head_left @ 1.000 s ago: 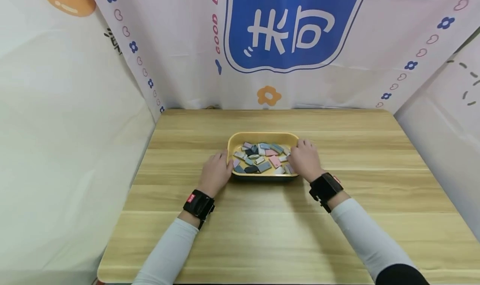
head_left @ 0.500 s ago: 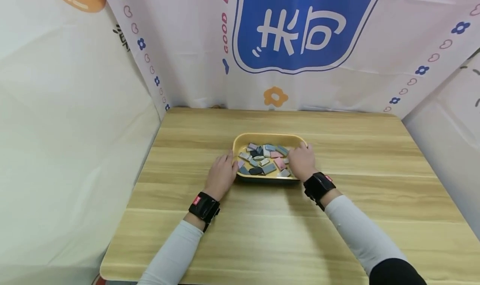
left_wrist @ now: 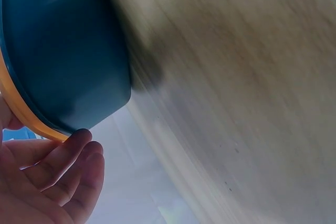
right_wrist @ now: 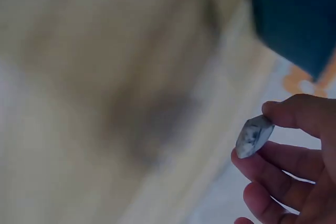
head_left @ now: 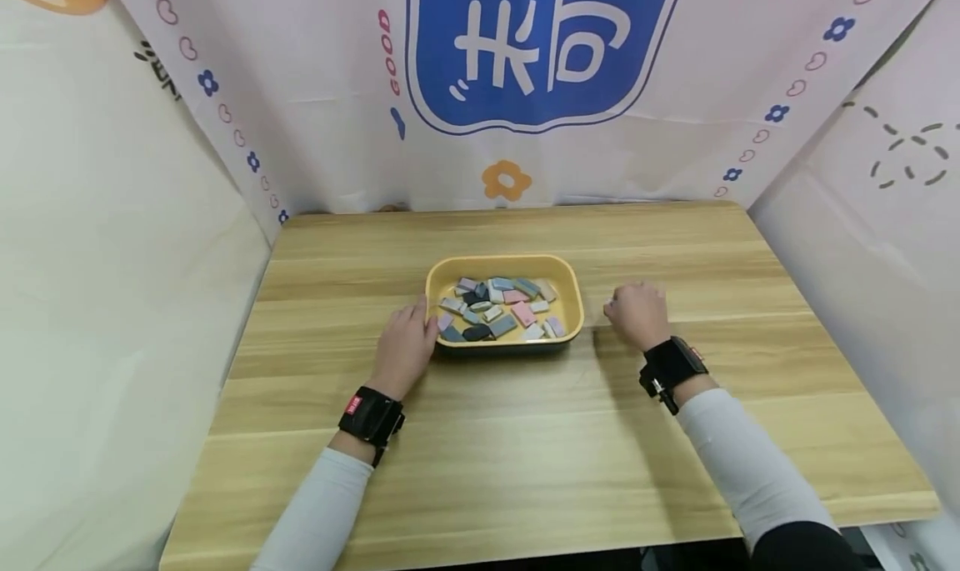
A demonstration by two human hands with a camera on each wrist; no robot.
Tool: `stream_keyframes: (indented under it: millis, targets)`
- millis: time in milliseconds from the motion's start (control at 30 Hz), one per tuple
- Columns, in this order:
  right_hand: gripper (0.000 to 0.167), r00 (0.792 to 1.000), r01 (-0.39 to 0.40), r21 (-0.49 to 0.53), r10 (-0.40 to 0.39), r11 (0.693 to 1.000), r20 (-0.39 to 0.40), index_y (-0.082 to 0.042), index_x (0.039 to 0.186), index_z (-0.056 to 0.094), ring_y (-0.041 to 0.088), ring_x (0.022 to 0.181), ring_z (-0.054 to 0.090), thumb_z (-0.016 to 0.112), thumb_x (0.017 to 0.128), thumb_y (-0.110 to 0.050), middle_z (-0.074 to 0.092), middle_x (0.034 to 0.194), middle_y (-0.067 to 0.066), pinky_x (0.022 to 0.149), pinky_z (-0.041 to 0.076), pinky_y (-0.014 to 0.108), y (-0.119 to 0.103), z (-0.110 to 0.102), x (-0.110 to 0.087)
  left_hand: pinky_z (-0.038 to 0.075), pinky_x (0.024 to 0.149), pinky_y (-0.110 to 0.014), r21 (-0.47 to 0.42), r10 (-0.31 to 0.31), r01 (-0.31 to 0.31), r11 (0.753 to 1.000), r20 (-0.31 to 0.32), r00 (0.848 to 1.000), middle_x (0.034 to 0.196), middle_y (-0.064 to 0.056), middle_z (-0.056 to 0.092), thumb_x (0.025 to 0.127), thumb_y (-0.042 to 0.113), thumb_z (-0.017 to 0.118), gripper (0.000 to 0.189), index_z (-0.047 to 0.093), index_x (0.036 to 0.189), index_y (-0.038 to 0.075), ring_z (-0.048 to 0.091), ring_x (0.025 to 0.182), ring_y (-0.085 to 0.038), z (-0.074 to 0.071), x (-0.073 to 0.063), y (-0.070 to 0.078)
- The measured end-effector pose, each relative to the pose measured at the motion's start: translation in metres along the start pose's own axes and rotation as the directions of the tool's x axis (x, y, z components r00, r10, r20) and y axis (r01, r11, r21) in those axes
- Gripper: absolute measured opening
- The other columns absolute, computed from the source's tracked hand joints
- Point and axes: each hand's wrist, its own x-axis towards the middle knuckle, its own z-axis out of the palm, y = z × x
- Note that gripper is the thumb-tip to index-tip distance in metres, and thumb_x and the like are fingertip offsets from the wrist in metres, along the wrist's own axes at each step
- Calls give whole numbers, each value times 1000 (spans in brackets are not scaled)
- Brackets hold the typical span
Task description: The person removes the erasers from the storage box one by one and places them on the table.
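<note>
A rectangular tray (head_left: 575, 300), yellow inside and dark teal outside, sits on the table. Small flat pieces (head_left: 522, 313) in pink, grey-blue, white, lilac and black lie scattered in it. My left hand (head_left: 405, 348) grips the tray's left end; in the left wrist view, fingers (left_wrist: 79, 136) curl beneath the orange-yellow rim, thumb on the other side. To the right of the tray is my right hand (head_left: 637, 314), above the table. Its thumb and fingers pinch a small angular grey-white mottled piece (right_wrist: 254, 137), clear in the right wrist view but hidden in the head view.
The wood-grain table (head_left: 510, 454) spreads on all sides of the tray. A printed cloth (head_left: 337, 96) hangs along its back edge, with pale sheets (head_left: 112, 262) at both sides. Each wrist wears a black strap (head_left: 372, 418).
My right hand has come out of the tray's right side and moved right with the mottled piece. The left hand keeps its hold on the tray. The head view has shifted.
</note>
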Motion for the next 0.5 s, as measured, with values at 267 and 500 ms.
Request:
stream_keyframes:
  millis: [267, 500]
  targets:
    - [29, 998, 4, 4, -4, 1000, 65, 2, 73, 69, 40, 78, 61, 65, 88, -23, 68, 78, 20, 66, 47, 51, 13, 14, -15, 52, 84, -44, -2, -1, 1, 1000, 6, 1000, 118, -20, 64, 101, 24, 49, 49, 47, 141, -5, 59, 99, -33, 2, 1, -1]
    - [36, 988, 153, -34, -152, 988, 21, 3, 105, 73, 43, 93, 66, 71, 87, -29, 72, 101, 23, 78, 55, 52, -37, -38, 22, 52, 86, -45, 31, 6, -6, 1000, 7, 1000, 119, -21, 64, 100, 24, 49, 49, 48, 139, -6, 60, 101, -34, 0, 2, 0]
